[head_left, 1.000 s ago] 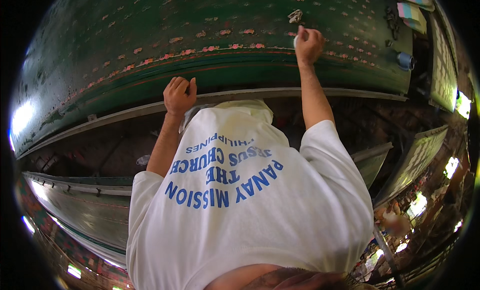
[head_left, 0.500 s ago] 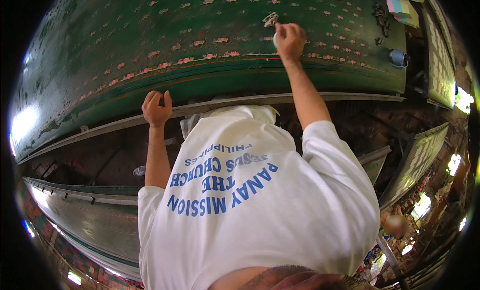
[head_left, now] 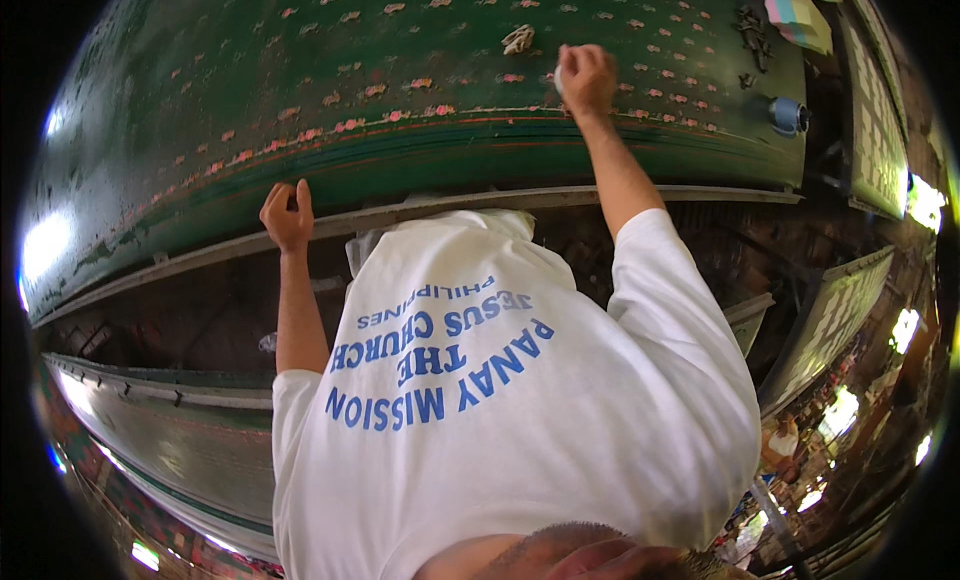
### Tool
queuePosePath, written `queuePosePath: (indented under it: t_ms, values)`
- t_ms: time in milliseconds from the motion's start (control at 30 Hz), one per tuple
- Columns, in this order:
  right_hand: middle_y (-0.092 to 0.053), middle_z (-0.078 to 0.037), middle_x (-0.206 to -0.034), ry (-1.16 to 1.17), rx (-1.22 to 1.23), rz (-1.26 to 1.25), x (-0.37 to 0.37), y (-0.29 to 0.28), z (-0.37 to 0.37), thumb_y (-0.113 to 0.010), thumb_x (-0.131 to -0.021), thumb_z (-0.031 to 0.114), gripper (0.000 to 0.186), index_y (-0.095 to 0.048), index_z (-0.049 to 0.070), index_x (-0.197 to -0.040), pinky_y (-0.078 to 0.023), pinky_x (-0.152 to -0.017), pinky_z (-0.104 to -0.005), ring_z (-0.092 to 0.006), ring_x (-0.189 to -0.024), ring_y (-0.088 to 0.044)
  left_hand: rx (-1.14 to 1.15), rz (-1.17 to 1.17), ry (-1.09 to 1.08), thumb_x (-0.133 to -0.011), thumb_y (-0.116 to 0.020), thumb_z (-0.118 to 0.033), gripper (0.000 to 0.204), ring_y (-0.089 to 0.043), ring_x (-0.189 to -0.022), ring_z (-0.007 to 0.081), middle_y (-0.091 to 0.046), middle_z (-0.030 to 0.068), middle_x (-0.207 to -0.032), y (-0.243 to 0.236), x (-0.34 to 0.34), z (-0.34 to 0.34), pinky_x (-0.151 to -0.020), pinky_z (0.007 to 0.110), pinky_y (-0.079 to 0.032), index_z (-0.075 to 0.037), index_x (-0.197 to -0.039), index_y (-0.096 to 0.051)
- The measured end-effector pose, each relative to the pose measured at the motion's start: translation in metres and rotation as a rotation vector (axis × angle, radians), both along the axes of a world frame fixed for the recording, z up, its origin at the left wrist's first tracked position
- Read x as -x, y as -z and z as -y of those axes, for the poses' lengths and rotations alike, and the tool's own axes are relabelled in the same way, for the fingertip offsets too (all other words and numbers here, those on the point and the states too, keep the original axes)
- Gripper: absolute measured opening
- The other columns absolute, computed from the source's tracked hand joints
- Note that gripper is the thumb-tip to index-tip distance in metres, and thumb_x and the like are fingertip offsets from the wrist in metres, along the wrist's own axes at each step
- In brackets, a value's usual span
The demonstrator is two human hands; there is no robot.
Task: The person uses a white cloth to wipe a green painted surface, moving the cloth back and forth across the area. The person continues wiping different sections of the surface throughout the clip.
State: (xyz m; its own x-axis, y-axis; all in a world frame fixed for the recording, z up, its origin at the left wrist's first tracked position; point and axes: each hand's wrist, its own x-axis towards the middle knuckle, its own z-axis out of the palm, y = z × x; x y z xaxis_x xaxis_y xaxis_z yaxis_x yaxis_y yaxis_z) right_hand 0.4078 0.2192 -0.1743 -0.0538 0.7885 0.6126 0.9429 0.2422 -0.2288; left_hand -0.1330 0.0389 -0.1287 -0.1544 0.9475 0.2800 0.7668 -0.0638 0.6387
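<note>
Taking the right hand [head_left: 587,78] as the dial's centre, a small white thing [head_left: 559,77] shows at its nine o'clock edge, pinched in bunched fingers (what it is, I cannot tell). Hand and white thing are over the green tabletop [head_left: 400,170], which bears rows of small pink flower prints [head_left: 347,126]; whether they touch it is unclear. At ten o'clock, near the hand, a crumpled pale cloth [head_left: 518,40] lies on the green. Well off at eight o'clock, the left hand [head_left: 287,218] is near the pale rail [head_left: 560,197] along the near edge, its fingers loosely curled; whether it grips anything cannot be told. Between two and three o'clock are dark small pieces [head_left: 753,40] and, beyond them, pastel striped pads [head_left: 798,22]. Just past three sits a blue container [head_left: 788,116]. Toward six is a white T-shirt [head_left: 520,460] with blue lettering.
</note>
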Motion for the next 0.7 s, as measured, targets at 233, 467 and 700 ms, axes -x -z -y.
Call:
queuePosePath:
  t_ms: [233,467,700]
  values:
    - [-0.071,-0.004,-0.1,-0.141,0.027,-0.041,0.036,0.004,0.035,-0.083,-0.096,0.025,0.014,-0.075,0.015,-0.092,-0.054,-0.089,-0.0477,-0.0325,-0.096,-0.068,0.006,-0.055,-0.061,-0.099,-0.079,-0.017,0.037,-0.054,-0.056,0.0314,-0.055,0.0134,-0.068,0.003,0.001,0.007,-0.055,0.043,-0.041,0.001,-0.071,-0.061]
    - [-0.071,-0.004,-0.1,0.134,-0.029,0.04,-0.03,0.007,-0.011,-0.081,-0.097,0.025,0.013,-0.074,0.014,-0.093,-0.055,-0.092,-0.0471,-0.0311,-0.097,-0.068,-0.037,-0.129,-0.037,-0.097,-0.079,-0.015,0.039,-0.053,-0.056,0.0345,-0.053,0.0125,-0.067,0.006,-0.007,-0.004,-0.054,0.043,-0.042,-0.001,-0.068,-0.057]
    - [-0.072,-0.004,-0.1,-0.104,0.088,-0.01,0.027,0.004,0.028,-0.08,-0.098,0.024,0.012,-0.074,0.016,-0.092,-0.055,-0.09,-0.0467,-0.0309,-0.099,-0.07,-0.07,-0.221,-0.103,-0.095,-0.079,-0.015,0.04,-0.055,-0.057,0.0359,-0.054,0.0128,-0.066,0.003,-0.001,0.013,-0.053,0.047,-0.041,-0.007,-0.064,-0.055]
